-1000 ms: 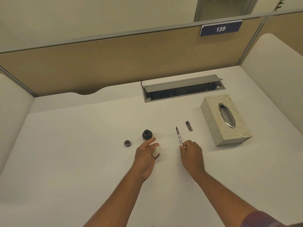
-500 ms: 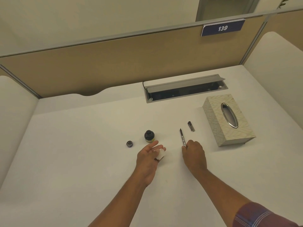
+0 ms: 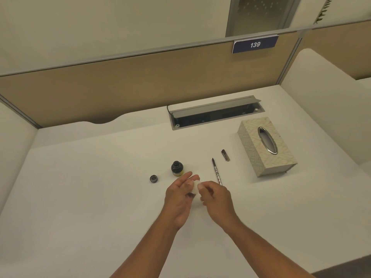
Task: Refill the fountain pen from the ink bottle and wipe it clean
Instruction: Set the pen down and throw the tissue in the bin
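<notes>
The fountain pen [image 3: 216,170] lies uncapped on the white desk, nib pointing away, just right of my hands. Its dark cap [image 3: 225,155] lies apart, further back and to the right. The open ink bottle [image 3: 177,168] stands upright left of the pen, with its black lid [image 3: 153,178] on the desk to its left. A wad of white tissue [image 3: 196,189] sits between my two hands. My left hand [image 3: 179,199] cradles it with fingers extended, and my right hand [image 3: 215,198] pinches it from the right.
A patterned tissue box [image 3: 266,147] stands at the right. An open grey cable tray [image 3: 216,113] is set into the desk behind. Beige partition walls enclose the desk at the back and both sides.
My right hand has let go of the pen, which now lies on the desk, and has moved left to pinch the tissue in my left hand.
</notes>
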Action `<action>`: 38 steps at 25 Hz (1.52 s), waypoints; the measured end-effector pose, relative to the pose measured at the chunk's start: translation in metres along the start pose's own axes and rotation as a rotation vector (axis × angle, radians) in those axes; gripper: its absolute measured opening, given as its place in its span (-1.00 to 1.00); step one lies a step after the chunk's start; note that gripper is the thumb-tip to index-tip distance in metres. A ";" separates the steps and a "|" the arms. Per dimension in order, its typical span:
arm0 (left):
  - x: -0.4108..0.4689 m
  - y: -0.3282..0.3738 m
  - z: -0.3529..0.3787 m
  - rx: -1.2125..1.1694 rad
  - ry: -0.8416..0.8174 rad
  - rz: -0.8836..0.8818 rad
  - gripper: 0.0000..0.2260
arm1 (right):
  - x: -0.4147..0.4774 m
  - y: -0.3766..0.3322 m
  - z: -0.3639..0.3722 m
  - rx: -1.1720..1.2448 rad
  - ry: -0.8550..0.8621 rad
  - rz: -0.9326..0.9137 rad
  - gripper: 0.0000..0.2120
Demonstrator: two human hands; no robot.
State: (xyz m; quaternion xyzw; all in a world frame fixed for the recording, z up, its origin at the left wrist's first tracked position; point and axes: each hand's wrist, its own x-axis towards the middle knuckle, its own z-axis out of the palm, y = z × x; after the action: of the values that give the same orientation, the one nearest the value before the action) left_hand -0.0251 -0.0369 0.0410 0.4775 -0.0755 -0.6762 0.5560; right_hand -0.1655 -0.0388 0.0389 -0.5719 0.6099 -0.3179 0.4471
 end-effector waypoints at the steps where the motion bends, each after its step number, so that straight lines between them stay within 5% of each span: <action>1: -0.004 0.000 0.002 -0.009 -0.009 -0.012 -0.70 | -0.008 -0.005 0.002 0.038 -0.008 0.004 -0.83; 9: -0.044 -0.009 -0.011 -0.039 -0.122 -0.152 -0.65 | -0.061 -0.015 0.004 0.024 0.112 -0.002 -0.96; 16: -0.070 -0.022 -0.024 -0.071 -0.208 -0.332 -0.65 | -0.106 0.004 -0.004 0.118 0.343 0.127 -0.89; 30: -0.129 -0.158 0.060 0.737 -0.253 -0.158 -0.81 | -0.207 0.097 -0.127 0.302 0.380 0.287 -0.84; 38: -0.152 -0.273 0.111 0.935 -0.148 -0.108 -0.85 | -0.245 0.171 -0.205 0.494 0.464 0.419 -0.94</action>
State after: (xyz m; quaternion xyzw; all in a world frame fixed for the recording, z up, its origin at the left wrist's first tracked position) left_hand -0.3032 0.1418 0.0132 0.6303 -0.3863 -0.6298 0.2385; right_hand -0.4360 0.2006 0.0114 -0.2231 0.7034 -0.4776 0.4768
